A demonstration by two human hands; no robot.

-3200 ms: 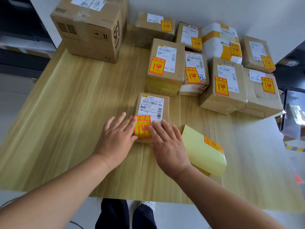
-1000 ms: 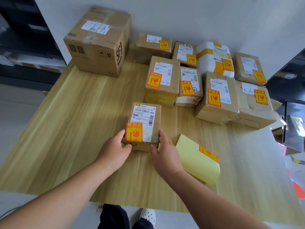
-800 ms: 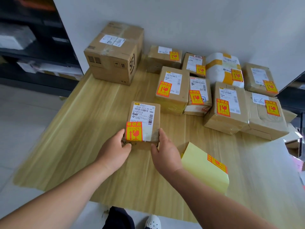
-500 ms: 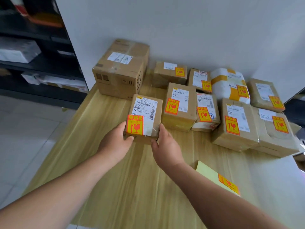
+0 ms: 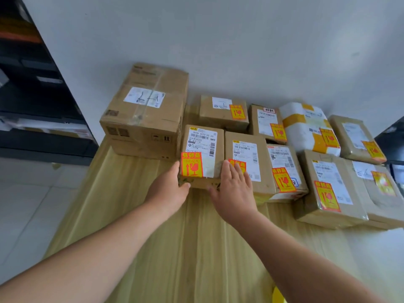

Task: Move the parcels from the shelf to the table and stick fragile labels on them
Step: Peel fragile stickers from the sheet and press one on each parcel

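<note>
A wooden table [image 5: 153, 237] meets a grey wall [image 5: 240, 40], with a dark shelf [image 5: 32, 101] at left. The labelled parcel [image 5: 203, 149] sits on the table between a big box [image 5: 144, 114] and other parcels [image 5: 284, 165]. The left hand [image 5: 168, 191] grips its near corner and the right hand [image 5: 236, 189] presses flat-fingered on its right edge; it looks light and stiff, best held by both sides.

wall [image 5: 240, 40]: pale grey, plain, far side | floor [image 5: 26, 204]: light tiles, left | dark unit [image 5: 391, 132]: far right edge, partly cut off
</note>
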